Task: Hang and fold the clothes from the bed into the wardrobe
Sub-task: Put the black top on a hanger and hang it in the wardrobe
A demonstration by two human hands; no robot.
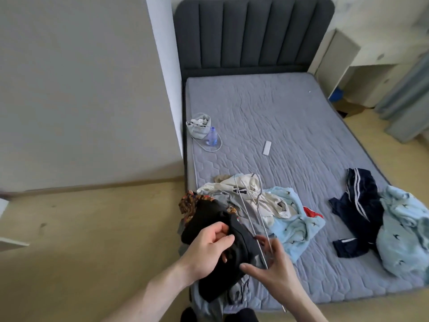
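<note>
Fingers (222, 231) on one black garment (222, 259), one hanger (251, 219)

Quilted matt grey cloth on the mattress (290, 126), stitched in a honeycomb pattern. Ribbed dark fabric on the headboard (253, 33). Thin shiny metal wire for the hanger (251, 219). Matt black cloth garment (216, 263) (creased). Fluffy pale-blue fleece (292, 224). Clear glossy plastic bottle (211, 137). Smooth wood-look floor (92, 228).
</note>
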